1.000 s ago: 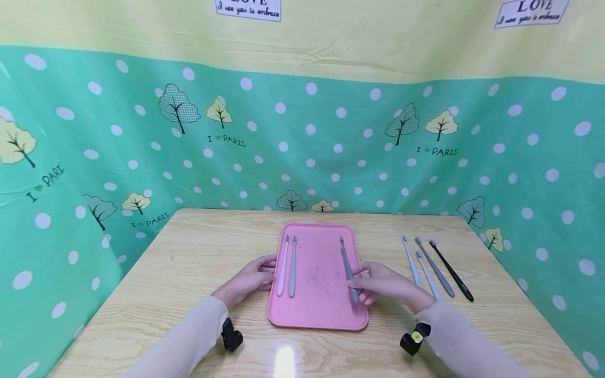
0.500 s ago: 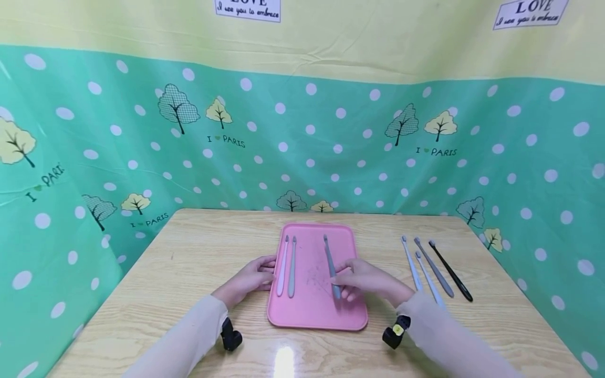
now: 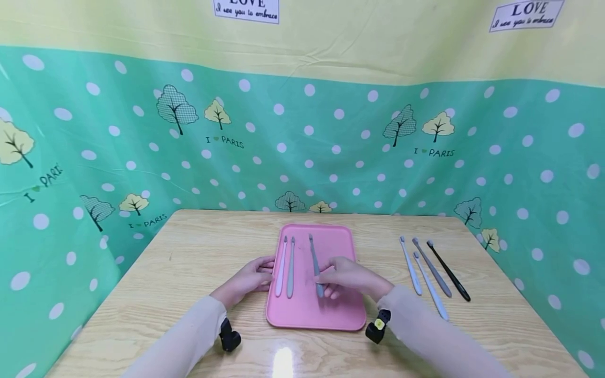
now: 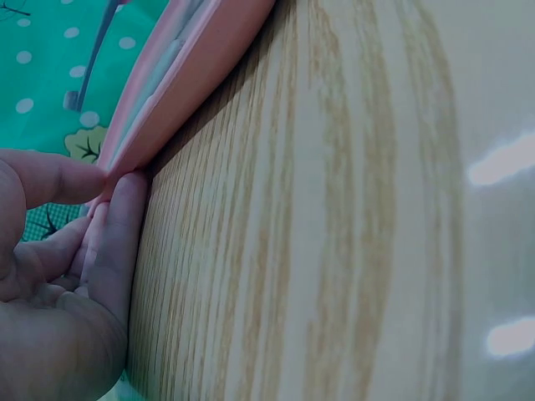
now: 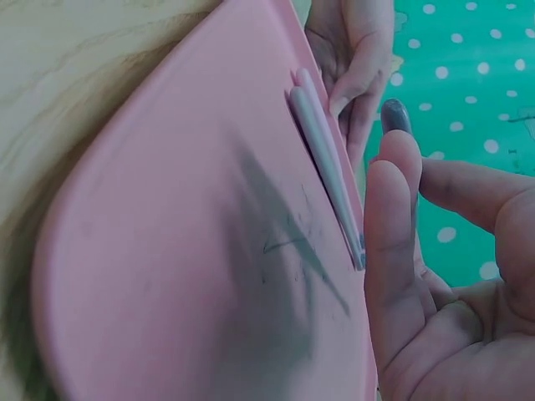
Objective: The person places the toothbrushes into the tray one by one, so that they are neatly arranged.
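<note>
A pink tray (image 3: 314, 317) lies on the wooden table. My left hand (image 3: 248, 276) grips its left rim; in the left wrist view, thumb and fingers (image 4: 125, 205) pinch the edge. Over the tray's middle, my right hand (image 3: 347, 275) holds a grey-blue toothbrush (image 3: 313, 257) near the handle end, head pointing away. The right wrist view has that handle's end (image 5: 396, 115) poking out past the fingertips, raised above the tray with a shadow below. Along the tray's left side lie a pale pink toothbrush (image 3: 281, 270) and a grey toothbrush (image 3: 290, 270), side by side.
Right of the tray, on the table (image 3: 203, 236), lie two light blue toothbrushes, one longer-placed behind (image 3: 410, 265) and one nearer (image 3: 431, 286), plus a grey-purple toothbrush (image 3: 432, 268) and a black toothbrush (image 3: 449, 270). A patterned green curtain (image 3: 264, 126) hangs behind.
My right hand has carried the grey-blue toothbrush leftward, from the tray's right side to its middle. My left hand has stayed at the left rim.
</note>
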Tool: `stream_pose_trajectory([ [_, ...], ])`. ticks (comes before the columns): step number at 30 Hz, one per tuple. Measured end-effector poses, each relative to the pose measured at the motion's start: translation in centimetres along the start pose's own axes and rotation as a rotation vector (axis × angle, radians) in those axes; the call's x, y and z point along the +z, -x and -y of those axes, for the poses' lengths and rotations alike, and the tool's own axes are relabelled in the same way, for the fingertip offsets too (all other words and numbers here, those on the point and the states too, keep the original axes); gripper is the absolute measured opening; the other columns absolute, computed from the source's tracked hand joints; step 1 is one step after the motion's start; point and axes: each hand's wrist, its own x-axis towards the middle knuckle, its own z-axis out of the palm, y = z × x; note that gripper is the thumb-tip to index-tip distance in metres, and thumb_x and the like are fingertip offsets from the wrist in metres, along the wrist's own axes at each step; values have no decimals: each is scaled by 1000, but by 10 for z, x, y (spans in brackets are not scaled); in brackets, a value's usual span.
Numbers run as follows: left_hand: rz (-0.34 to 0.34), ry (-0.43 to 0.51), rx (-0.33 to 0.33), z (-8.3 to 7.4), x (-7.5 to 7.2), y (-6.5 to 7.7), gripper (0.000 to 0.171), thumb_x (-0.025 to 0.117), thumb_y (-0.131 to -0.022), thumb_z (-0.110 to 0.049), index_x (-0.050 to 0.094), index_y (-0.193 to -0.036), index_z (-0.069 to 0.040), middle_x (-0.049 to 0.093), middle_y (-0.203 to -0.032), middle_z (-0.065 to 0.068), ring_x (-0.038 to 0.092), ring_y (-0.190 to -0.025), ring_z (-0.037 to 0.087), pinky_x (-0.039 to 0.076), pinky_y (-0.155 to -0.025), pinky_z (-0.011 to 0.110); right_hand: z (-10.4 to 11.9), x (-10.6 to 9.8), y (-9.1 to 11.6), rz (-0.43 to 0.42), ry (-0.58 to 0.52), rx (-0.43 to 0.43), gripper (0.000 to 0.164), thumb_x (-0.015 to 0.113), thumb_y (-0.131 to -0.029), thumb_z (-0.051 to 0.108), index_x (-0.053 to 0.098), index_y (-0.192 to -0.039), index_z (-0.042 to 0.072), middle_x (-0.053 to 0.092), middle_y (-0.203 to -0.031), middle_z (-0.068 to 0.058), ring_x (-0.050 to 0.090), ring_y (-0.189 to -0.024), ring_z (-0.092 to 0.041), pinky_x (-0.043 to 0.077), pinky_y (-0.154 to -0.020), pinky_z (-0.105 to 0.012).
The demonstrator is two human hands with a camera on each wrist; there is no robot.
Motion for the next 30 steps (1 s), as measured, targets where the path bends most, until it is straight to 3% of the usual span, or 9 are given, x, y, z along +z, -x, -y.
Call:
stream_pose_trajectory([
  [14, 6, -1, 6, -3, 1, 4, 67, 59, -89, 5, 34, -151, 5, 44, -137, 23, 54, -117, 31, 59, -90, 40, 6, 12, -16, -1, 44, 12, 32, 70, -94, 17, 57, -113, -4, 71, -78, -16, 67, -60, -15, 63, -59, -30],
  [30, -3, -7, -2, -4, 2, 5, 66, 59, -90, 5, 35, -151, 4, 46, -137, 23, 55, -117, 30, 59, -91, 39, 0, 22, -36, 0, 7, 82, 21, 69, -92, 9, 56, -103, -3, 69, -76, -18, 65, -56, -15, 63, -58, -31],
])
